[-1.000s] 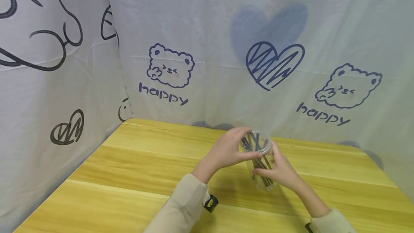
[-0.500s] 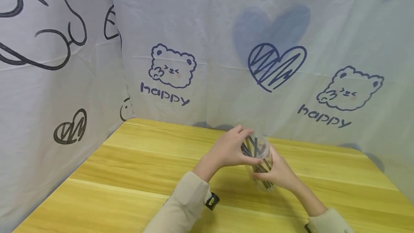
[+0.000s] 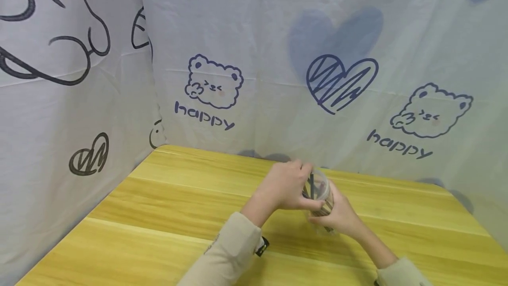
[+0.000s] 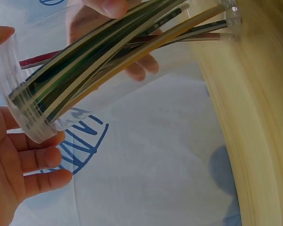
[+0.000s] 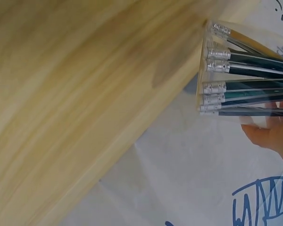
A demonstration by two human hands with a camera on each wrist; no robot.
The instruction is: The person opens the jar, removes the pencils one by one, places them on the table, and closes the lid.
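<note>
A clear plastic jar [image 4: 120,96] full of pencils [image 4: 118,56] is held between both hands above the table in the head view, slightly tilted. My left hand [image 3: 283,186] grips the clear lid [image 4: 30,120] at its top, thumb on the near side and fingers over the far side. Lower down, my right hand [image 3: 342,213] holds the jar's body, thumb in front and fingers behind. In the right wrist view, the pencils' silver ends [image 5: 214,88] sit at the jar's base, beside the right hand [image 5: 273,134]. Most pencils are dark green, with a yellow and a red one among them.
The yellow wood-grain table [image 3: 170,202] spreads around the hands. A white cloth [image 3: 274,114] printed with bears and hearts hangs along its back edge, and another cloth [image 3: 119,100] hangs at the left. A black wrist strap [image 3: 262,247] shows below the left cuff.
My left hand has turned on the lid, its fingers shifting right and its back rolling over the jar's top. The right hand keeps its hold on the body, and the head view has shifted slightly.
</note>
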